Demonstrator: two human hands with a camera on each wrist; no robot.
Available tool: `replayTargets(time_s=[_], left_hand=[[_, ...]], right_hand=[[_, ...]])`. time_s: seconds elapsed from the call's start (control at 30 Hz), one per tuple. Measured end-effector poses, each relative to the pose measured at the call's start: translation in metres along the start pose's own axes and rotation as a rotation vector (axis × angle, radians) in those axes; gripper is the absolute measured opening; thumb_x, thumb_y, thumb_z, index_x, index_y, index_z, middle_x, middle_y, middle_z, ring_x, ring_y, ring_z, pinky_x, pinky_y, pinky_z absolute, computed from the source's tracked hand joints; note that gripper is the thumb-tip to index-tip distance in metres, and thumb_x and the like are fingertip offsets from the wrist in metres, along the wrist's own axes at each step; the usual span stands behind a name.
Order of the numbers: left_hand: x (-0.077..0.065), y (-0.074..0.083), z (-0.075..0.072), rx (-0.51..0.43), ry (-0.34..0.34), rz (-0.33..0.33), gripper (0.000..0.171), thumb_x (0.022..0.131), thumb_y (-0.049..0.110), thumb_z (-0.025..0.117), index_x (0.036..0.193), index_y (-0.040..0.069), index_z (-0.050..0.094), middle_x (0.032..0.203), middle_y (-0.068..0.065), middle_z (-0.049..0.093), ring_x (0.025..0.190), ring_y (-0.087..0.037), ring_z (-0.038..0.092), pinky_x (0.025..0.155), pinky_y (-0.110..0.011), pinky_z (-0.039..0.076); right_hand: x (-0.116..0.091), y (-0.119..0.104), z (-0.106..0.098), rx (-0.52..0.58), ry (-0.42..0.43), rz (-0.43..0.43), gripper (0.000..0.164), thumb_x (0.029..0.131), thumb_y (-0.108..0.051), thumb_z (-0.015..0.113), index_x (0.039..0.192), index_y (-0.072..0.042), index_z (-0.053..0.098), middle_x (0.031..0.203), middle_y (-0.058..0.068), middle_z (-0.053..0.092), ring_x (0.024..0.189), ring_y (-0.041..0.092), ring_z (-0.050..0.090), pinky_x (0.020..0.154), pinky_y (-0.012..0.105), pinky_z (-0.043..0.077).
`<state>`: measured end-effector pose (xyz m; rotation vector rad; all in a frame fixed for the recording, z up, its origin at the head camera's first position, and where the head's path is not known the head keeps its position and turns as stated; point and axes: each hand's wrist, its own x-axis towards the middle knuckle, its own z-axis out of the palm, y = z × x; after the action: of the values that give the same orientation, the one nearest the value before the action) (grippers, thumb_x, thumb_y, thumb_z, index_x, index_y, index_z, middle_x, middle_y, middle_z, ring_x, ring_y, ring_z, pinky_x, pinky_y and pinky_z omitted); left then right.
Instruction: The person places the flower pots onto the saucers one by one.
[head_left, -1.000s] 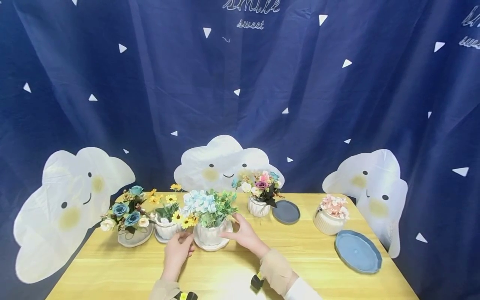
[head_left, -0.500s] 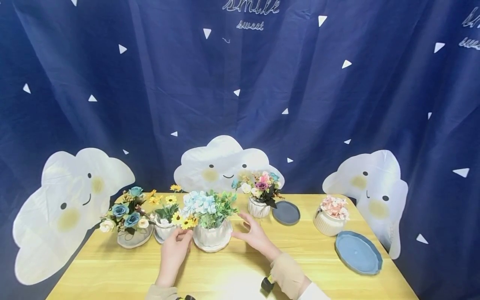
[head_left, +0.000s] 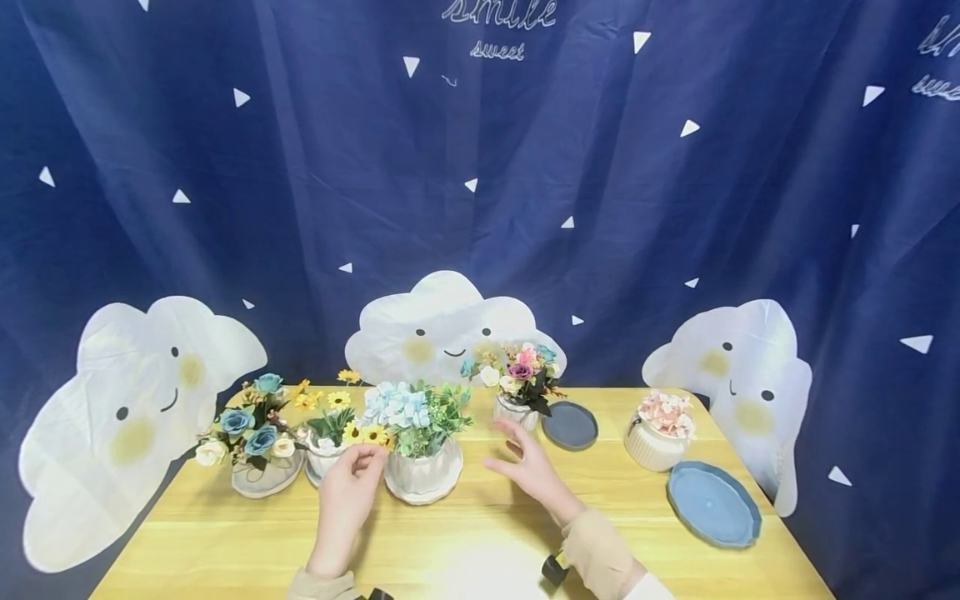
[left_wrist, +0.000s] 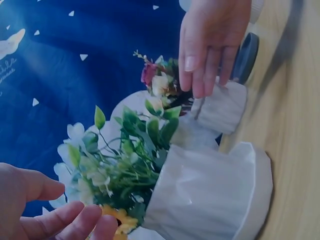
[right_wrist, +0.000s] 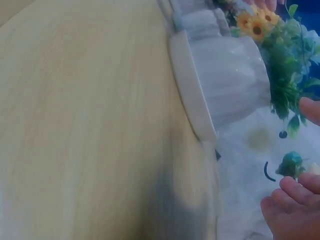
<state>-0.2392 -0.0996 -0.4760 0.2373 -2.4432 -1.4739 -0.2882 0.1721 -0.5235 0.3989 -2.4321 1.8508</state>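
In the head view a white pot (head_left: 422, 475) of pale blue flowers and green leaves (head_left: 408, 410) stands on a white saucer (head_left: 420, 500). My left hand (head_left: 348, 492) hovers just left of it, fingers loosely bent and holding nothing, near the yellow daisies (head_left: 367, 434). Their smaller white pot (head_left: 324, 460) is partly hidden behind that hand. Right of the large pot, apart from it, my right hand (head_left: 528, 468) is spread with nothing in it. Behind its fingers stands a white pot (head_left: 514, 410) of mixed roses (head_left: 521, 372).
A pot of blue and cream roses (head_left: 262, 439) stands at the left. A dark round saucer (head_left: 570, 425) lies at the back. On the right are a ribbed white pot (head_left: 657, 444) of pink flowers and a blue tray (head_left: 714, 504). A blue curtain (head_left: 480, 217) hangs behind the table.
Both hands have drawn away from the large white pot, the right hand moving rightward and the left hand slightly left and up. The pot stays on its saucer.
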Motion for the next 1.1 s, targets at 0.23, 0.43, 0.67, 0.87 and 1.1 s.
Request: replayTargets(time_s=[0.23,0.43,0.67,0.87,1.1], left_hand=[[-0.004,0.014,0.002,-0.102,0.019,0.035,0.017,0.093,0.017,0.065,0.102,0.004,0.070,0.091,-0.012,0.074,0.070,-0.001,0.061,0.066,-0.016,0.050],[-0.007,0.025,0.007,-0.195,0.036,0.047,0.012,0.092,0.012,0.065,0.099,0.005,0.071,0.088,-0.012,0.074,0.070,-0.008,0.066,0.065,-0.016,0.053],[-0.010,0.036,0.012,-0.249,0.040,0.095,0.011,0.091,0.012,0.066,0.096,0.004,0.072,0.084,-0.013,0.073,0.068,-0.010,0.066,0.064,-0.016,0.055],[-0.013,0.046,0.020,-0.306,0.026,0.141,0.011,0.091,0.011,0.066,0.094,0.001,0.071,0.082,-0.016,0.073,0.065,-0.007,0.065,0.062,-0.017,0.054],[-0.016,0.054,0.035,-0.359,0.000,0.196,0.008,0.091,0.009,0.066,0.091,0.003,0.070,0.080,-0.015,0.072,0.064,-0.006,0.065,0.059,-0.018,0.054]], right_hand=[[-0.004,0.007,-0.014,0.002,0.029,-0.014,0.072,0.082,-0.007,0.075,0.143,0.005,0.039,0.146,0.027,0.043,0.136,0.043,0.041,0.114,0.054,0.035],[-0.008,0.008,-0.026,0.007,0.093,-0.025,0.066,0.081,-0.003,0.075,0.139,0.006,0.044,0.144,0.027,0.045,0.134,0.043,0.044,0.112,0.053,0.038],[-0.012,0.010,-0.042,0.003,0.162,-0.026,0.065,0.080,-0.001,0.076,0.138,0.004,0.046,0.141,0.027,0.049,0.132,0.044,0.046,0.110,0.054,0.040],[-0.014,0.015,-0.059,-0.037,0.266,-0.016,0.052,0.084,-0.005,0.073,0.130,0.005,0.051,0.121,0.027,0.060,0.115,0.036,0.059,0.098,0.035,0.053],[-0.013,0.019,-0.078,-0.027,0.370,0.027,0.040,0.088,-0.009,0.069,0.122,0.005,0.054,0.105,0.019,0.064,0.090,0.001,0.060,0.082,0.012,0.048]])
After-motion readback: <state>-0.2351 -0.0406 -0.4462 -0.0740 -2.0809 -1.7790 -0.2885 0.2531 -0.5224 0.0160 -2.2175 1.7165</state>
